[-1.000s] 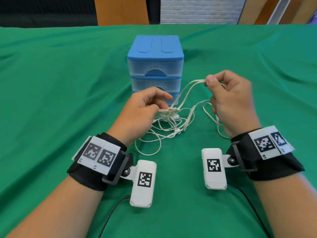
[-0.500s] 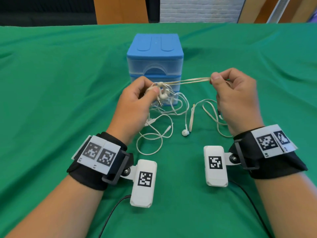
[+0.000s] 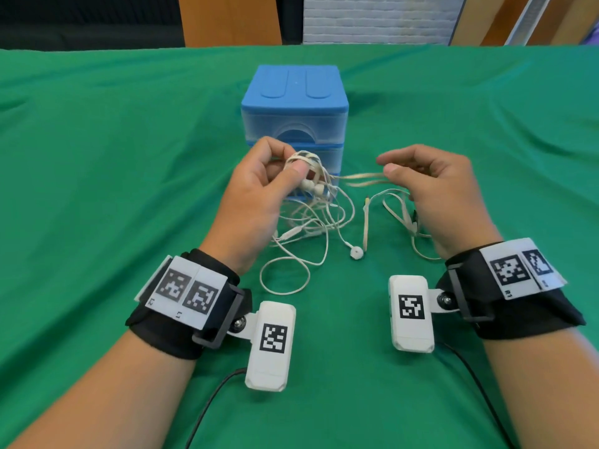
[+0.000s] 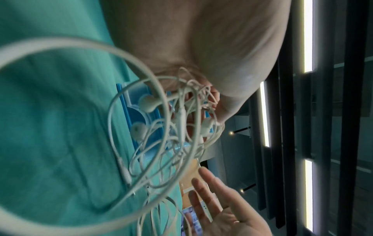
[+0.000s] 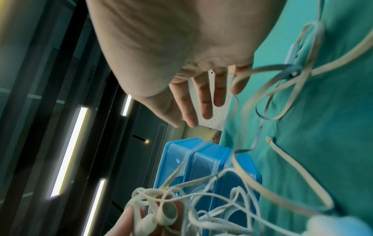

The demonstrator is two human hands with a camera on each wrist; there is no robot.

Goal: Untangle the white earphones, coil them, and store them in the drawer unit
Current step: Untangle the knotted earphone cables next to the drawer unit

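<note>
A tangle of white earphones (image 3: 312, 189) hangs from my left hand (image 3: 290, 163), which pinches the knot and two earbuds in front of the blue drawer unit (image 3: 295, 95). Loose loops trail down to the green cloth, where one earbud (image 3: 356, 252) lies. A flat beige cable (image 3: 359, 179) runs from the knot to my right hand (image 3: 385, 165). That hand's fingers (image 5: 201, 99) are spread and grip nothing; the cable brushes past the little finger. The left wrist view shows the knot (image 4: 181, 124) close up, with the open right palm (image 4: 218, 207) beyond. All drawers look closed.
The green cloth (image 3: 113, 189) covers the whole table. Cable loops (image 3: 285, 277) lie between my wrists, and more flat cable (image 3: 411, 228) sits under the right hand. Black leads (image 3: 210, 406) run from the wrist cameras toward me.
My left hand lifted the tangle off the cloth to drawer height. My right hand, which pinched the flat cable and pulled it taut, has let go and opened.
</note>
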